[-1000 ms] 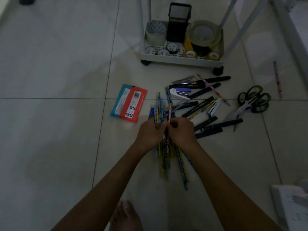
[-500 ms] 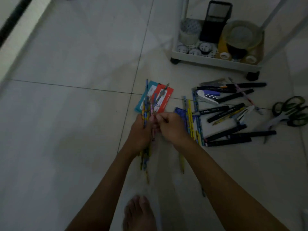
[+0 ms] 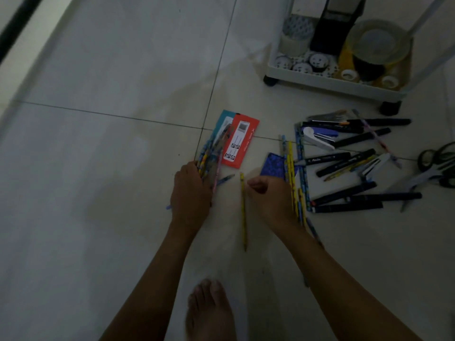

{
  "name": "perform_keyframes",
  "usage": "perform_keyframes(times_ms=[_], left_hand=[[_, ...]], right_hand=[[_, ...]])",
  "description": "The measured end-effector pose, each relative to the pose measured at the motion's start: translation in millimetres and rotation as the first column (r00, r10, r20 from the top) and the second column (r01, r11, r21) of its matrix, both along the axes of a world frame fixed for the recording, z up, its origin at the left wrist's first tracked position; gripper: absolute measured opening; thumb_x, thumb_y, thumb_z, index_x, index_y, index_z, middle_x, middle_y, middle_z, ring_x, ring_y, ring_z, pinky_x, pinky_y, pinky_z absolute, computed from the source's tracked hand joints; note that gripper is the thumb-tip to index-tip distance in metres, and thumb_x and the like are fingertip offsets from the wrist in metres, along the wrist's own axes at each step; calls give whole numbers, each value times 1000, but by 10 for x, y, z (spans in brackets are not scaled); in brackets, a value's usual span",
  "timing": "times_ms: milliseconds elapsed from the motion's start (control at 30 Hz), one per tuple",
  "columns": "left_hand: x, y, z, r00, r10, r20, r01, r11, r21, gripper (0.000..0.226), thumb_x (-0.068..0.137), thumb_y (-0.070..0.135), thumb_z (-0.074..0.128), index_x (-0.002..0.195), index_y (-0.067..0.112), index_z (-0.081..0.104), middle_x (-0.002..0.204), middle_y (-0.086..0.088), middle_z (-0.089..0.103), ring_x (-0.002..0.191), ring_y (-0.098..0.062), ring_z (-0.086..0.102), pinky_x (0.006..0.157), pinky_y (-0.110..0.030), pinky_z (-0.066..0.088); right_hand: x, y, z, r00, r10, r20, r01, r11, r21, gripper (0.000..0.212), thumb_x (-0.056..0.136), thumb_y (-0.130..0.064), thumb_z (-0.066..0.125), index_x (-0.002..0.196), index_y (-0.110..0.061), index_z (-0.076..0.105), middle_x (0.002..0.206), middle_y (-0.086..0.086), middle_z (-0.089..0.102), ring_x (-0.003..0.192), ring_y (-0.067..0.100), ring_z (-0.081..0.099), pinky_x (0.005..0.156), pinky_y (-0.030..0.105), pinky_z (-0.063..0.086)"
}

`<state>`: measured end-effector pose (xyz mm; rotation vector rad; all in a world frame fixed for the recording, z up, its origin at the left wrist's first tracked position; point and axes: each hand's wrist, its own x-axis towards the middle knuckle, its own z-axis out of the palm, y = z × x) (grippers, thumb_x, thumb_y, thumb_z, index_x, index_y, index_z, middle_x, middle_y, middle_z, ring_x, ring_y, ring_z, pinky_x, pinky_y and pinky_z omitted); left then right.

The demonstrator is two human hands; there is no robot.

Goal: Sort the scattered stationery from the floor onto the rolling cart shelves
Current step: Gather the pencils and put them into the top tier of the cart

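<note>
Yellow and thin, a loose pencil [image 3: 243, 212] lies on the tiled floor [image 3: 98, 168] at the centre of the frame, its long axis running almost straight up and down the picture, between the person's two hands. The right hand [image 3: 270, 195], curled into a loose fist with nothing visibly in it, sits just beside the pencil's upper end and looks the nearer for a pickup. The left hand [image 3: 190, 190], to the left, is closed around a bundle of pencils [image 3: 209, 158] whose tips fan over a red card [image 3: 240, 141]. The rolling cart [image 3: 332, 83] waits at upper right, well apart, above a heap of black markers [image 3: 344, 161].
</note>
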<state>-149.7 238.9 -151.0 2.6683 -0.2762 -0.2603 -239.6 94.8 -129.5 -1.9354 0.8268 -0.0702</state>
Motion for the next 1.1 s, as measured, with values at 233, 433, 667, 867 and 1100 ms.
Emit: perform_keyframes(times_ms=[233,433,667,867,1100], left_hand=[[64,242,-21,995,64,75,-59,996,-67,36,92,13,55,125,2,51,114,-20,58,106,-38,52,83,-45,44],[117,439,-105,988,69,139,-74,997,35,46,89,11,59,131,0,49,114,-23,54,100,-39,47,84,-43,37],[-9,360,-80,984,123,127,-134,988,77,68,86,48,54,142,11,42,126,-14,50,115,-33,45,90,-45,41],[-115,332,-10,982,17,186,-33,996,82,87,87,63,47,155,20,13,151,-15,34,138,-35,29,108,-49,36],[-371,-523,350,944,-248,218,284,946,-156,27,91,32,57,115,24,65,98,4,70,89,-14,64,74,-28,51]], right_hand=[[177,231,-142,883,468,-34,-439,798,-412,23,80,-7,60,102,-5,68,103,14,67,99,34,60,82,30,43],[146,323,-317,792,594,-141,-573,643,-509,44,67,8,77,109,3,67,125,22,62,115,41,59,93,50,52],[56,269,-268,662,726,-185,-730,569,-380,68,85,14,43,145,-16,38,158,3,22,148,28,12,119,47,7],[-7,246,-87,735,673,-86,-613,604,-510,47,84,-3,41,123,-16,64,134,7,59,125,37,52,110,58,24],[-295,-572,121,998,-4,57,30,887,-462,17,82,-4,61,91,-13,72,87,6,72,78,20,62,71,29,49]])
